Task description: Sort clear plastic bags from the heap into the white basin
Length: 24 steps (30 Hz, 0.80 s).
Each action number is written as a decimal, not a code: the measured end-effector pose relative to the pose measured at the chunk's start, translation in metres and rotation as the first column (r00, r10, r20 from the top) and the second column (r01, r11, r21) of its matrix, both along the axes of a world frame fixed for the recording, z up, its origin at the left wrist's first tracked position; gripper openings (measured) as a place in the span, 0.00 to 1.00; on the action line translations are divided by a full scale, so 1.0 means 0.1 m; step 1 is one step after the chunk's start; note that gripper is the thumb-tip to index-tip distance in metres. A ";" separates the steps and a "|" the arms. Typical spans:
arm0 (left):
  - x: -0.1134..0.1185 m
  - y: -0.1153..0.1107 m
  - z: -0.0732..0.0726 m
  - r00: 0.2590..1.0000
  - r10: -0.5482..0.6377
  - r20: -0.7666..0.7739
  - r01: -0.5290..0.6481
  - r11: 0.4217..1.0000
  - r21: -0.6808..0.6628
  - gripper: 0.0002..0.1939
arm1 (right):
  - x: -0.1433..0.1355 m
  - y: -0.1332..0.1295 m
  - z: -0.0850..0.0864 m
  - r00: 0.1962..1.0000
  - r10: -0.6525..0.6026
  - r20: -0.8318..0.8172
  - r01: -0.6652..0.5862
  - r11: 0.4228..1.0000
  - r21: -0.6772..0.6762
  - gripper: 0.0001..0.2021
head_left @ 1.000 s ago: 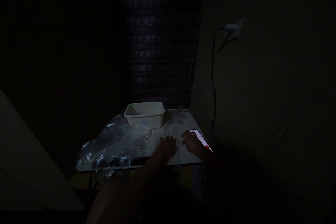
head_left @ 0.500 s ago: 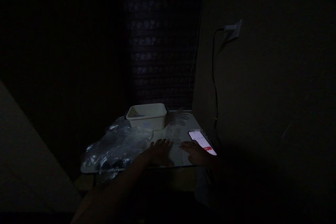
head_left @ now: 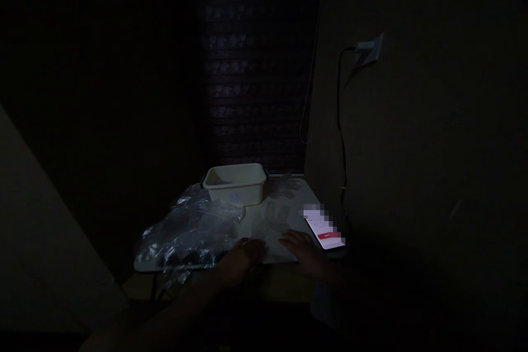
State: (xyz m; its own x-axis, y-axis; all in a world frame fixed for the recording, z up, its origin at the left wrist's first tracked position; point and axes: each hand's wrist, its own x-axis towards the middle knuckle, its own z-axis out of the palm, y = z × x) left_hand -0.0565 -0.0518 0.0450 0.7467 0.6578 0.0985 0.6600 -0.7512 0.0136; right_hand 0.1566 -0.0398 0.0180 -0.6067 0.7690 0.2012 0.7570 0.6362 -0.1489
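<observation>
In the dim light, a translucent disposable glove (head_left: 278, 215) lies flat on a small white table (head_left: 307, 192), its finger shapes pointing away from me. My left hand (head_left: 247, 254) rests near the front edge, at the left of this glove's lower part, with its fingers loosely bent and nothing visible in them. On the other side, my right hand (head_left: 304, 250) has its fingers stretched out over the tabletop, holding nothing. The darkness hides whether either hand touches the glove. Another clear glove (head_left: 285, 186) lies farther back.
A crumpled clear plastic bag (head_left: 193, 228) covers the table's left part and hangs over the front edge. Behind it stands a white plastic tub (head_left: 237, 193). A lit phone (head_left: 324, 231) lies at the right edge. A black cord (head_left: 339, 115) runs down the wall from a socket.
Both hands have drawn back toward the table's front edge. My left hand's fingers, spread before, are now more bent. More of the glove and the phone shows.
</observation>
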 end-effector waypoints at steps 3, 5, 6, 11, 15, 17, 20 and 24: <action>0.02 -0.03 0.06 0.997 -0.004 0.079 0.006 1.000 -0.028 0.20 | -0.05 0.02 -0.03 0.985 -0.027 -0.168 0.029 1.000 0.008 0.18; 0.02 -0.02 0.06 0.990 0.016 0.143 -0.009 0.999 -0.051 0.20 | -0.06 0.05 -0.04 0.963 -0.024 -0.269 0.023 1.000 -0.004 0.09; 0.01 0.00 0.04 0.984 0.037 0.172 -0.027 0.998 -0.060 0.21 | -0.06 0.08 -0.05 0.948 -0.023 -0.318 0.019 1.000 -0.015 0.06; -0.02 0.14 -0.09 0.940 0.205 0.271 -0.184 0.978 -0.103 0.26 | -0.05 0.20 0.00 0.850 -0.069 -0.522 0.000 0.991 -0.132 0.07; -0.04 0.25 -0.21 0.895 0.236 0.379 -0.212 0.972 -0.104 0.29 | -0.04 0.23 0.07 0.764 -0.137 -0.630 -0.044 0.964 -0.263 0.10; -0.02 0.29 -0.25 0.863 0.241 0.444 -0.212 0.971 -0.114 0.32 | -0.02 0.24 0.11 0.738 -0.169 -0.653 -0.049 0.952 -0.302 0.11; 0.03 0.35 -0.29 0.811 0.262 0.522 -0.225 0.965 -0.134 0.28 | 0.00 0.24 0.16 0.715 -0.212 -0.667 -0.051 0.935 -0.352 0.14; 0.10 0.41 -0.26 0.774 0.381 0.506 -0.303 0.924 -0.232 0.14 | 0.04 0.22 0.20 0.739 -0.193 -0.645 -0.057 0.937 -0.345 0.14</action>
State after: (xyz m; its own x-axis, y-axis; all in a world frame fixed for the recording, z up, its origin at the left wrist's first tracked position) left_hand -0.0462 -0.0110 0.0189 0.3237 0.8949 0.3073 0.7309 -0.4427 0.5194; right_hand 0.1604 -0.0177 0.0377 -0.3570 0.8963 0.2629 0.4237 0.4063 -0.8096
